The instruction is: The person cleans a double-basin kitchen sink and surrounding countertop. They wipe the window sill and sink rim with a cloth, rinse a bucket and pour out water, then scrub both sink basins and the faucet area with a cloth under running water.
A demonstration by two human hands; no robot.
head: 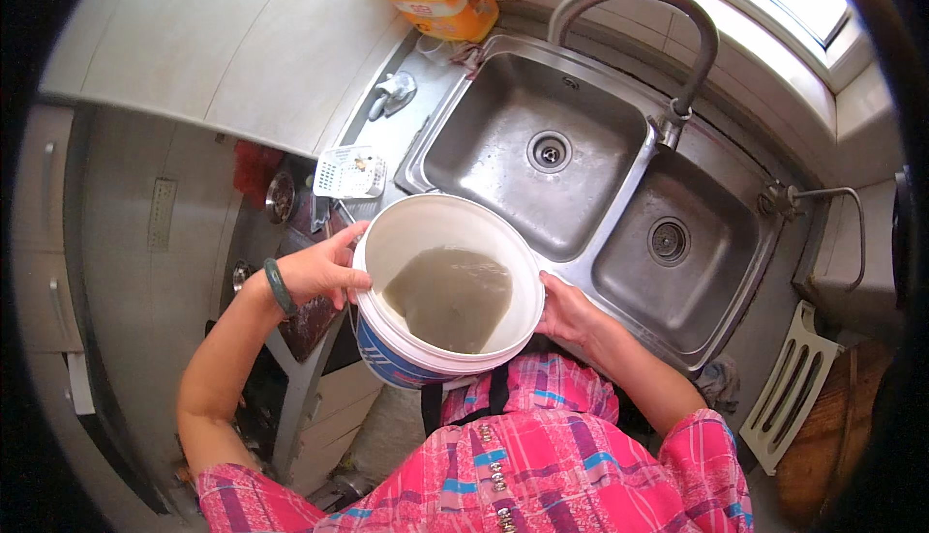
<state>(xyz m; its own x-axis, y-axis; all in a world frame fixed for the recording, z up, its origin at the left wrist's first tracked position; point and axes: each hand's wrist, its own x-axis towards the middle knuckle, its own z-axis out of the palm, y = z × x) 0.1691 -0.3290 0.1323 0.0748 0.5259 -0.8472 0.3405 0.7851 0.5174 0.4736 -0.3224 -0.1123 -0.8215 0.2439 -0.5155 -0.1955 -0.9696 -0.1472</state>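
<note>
A white plastic bucket [453, 206] with a blue printed outside is held between my two hands, tilted so that its mouth faces me. Murky grey-brown water [450, 301] lies in it. My left hand [326, 264] grips the rim on the left, thumb over the edge, a dark green bangle on the wrist. On the right side, my right hand [566, 308] holds the bucket near its rim, some fingers hidden behind the wall. Just beyond the bucket is a stainless steel double sink, with a large basin [493, 127] and a smaller basin [653, 301].
A curved faucet [707, 47] rises behind the basins. A yellow-orange jug [443, 0] stands at the back left corner. A white plastic basket [348, 170] sits left of the sink. At right are a small tap [776, 199], a slotted white rack [791, 388] and a wooden board [835, 439].
</note>
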